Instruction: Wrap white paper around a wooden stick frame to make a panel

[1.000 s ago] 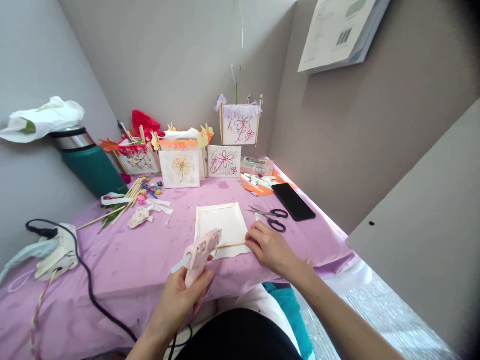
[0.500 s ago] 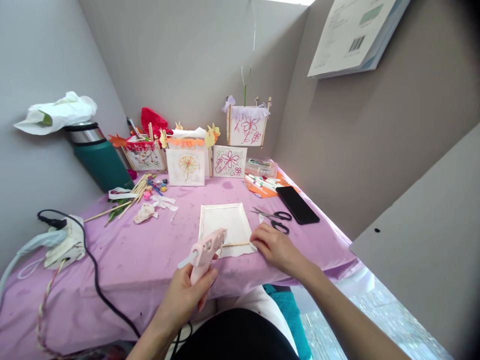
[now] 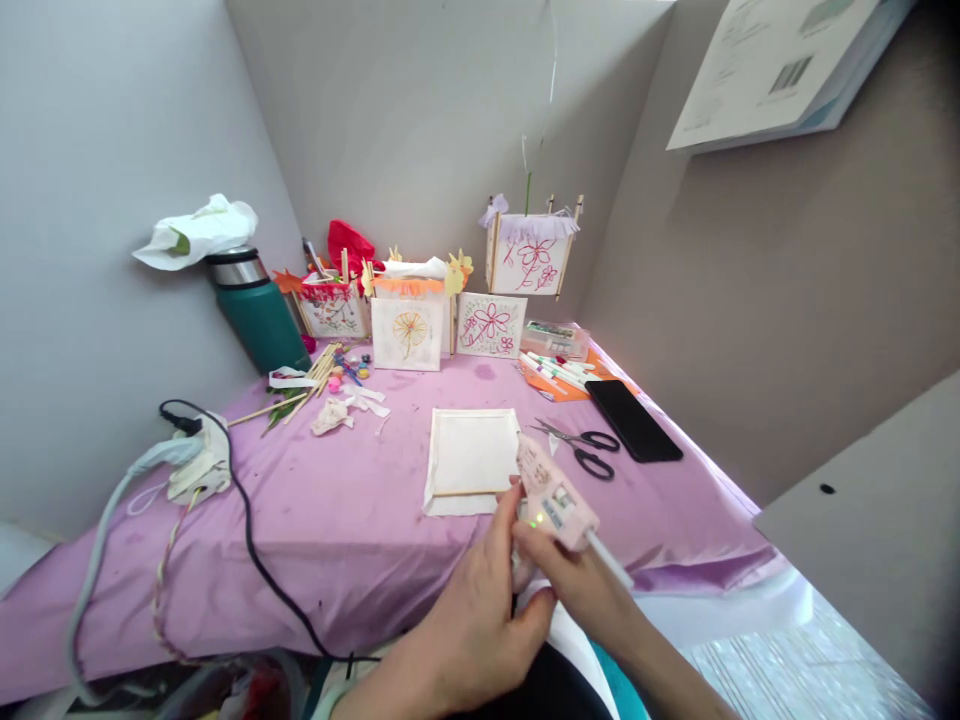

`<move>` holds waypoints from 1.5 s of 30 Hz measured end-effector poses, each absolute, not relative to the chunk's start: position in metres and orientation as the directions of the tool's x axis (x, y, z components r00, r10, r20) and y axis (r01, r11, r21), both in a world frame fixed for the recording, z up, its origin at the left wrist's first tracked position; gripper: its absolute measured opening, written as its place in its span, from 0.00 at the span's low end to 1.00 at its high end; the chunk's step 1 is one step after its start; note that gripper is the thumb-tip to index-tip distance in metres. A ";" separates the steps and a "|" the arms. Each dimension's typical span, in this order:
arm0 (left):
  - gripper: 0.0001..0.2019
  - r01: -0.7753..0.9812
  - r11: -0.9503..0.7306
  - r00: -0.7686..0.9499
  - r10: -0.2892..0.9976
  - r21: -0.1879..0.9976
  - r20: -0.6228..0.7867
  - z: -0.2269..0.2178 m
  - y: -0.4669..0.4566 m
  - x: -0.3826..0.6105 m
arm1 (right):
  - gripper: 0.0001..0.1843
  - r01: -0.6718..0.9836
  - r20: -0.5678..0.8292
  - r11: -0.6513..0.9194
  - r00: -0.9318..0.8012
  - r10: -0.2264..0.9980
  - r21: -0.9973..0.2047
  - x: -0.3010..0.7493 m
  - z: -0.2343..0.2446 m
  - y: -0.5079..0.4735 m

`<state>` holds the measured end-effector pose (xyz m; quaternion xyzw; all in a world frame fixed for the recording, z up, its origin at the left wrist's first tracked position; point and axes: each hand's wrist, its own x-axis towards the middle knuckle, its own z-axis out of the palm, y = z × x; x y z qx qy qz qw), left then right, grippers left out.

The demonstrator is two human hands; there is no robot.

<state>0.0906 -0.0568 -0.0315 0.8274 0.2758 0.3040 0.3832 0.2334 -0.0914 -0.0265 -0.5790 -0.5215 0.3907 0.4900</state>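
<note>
A pale pink hot glue gun [image 3: 553, 500] is between my two hands at the table's front edge. Its nozzle points up and to the left, a white glue stick pokes out of its back, and a small green light glows on it. My right hand [image 3: 581, 580] is closed round its handle from the right. My left hand [image 3: 487, 590] is also closed on the handle from the left, fingers partly hidden. Just beyond lies a white fabric-covered square frame [image 3: 474, 450], flat, with a thin wooden stick [image 3: 469, 492] along its near edge.
Black-handled scissors [image 3: 589, 450] and a black phone [image 3: 634, 420] lie right of the frame. Markers [image 3: 559, 370] and decorated panels [image 3: 407, 335] stand behind. On the left are a teal bottle [image 3: 259, 320], wooden sticks [image 3: 319, 375], a power strip [image 3: 202, 465] and a black cord [image 3: 251, 540].
My left hand has carried the glue gun rightward, and my right hand has left the frame's corner and taken hold of the gun too. The view has turned slightly left.
</note>
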 end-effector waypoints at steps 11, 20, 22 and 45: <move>0.07 0.822 -0.482 0.330 0.838 0.305 0.435 -0.041 -0.002 0.041 | 0.15 -0.098 -0.232 -0.234 -0.032 0.972 -0.967 0.222 -0.016 -0.082; 0.06 0.859 -0.433 0.277 0.842 0.274 0.463 -0.042 0.003 0.042 | 0.20 -0.273 -0.400 -0.419 -0.126 0.908 -0.866 0.201 -0.020 -0.070; 0.06 0.847 -0.432 0.255 0.841 0.308 0.478 -0.044 0.005 0.041 | 0.20 -0.310 -0.393 -0.420 -0.149 0.908 -0.853 0.200 -0.020 -0.068; 0.06 0.804 -0.456 0.237 0.835 0.383 0.497 -0.049 0.006 0.040 | 0.23 -0.250 -0.440 -0.467 -0.160 0.884 -0.848 0.191 -0.021 -0.055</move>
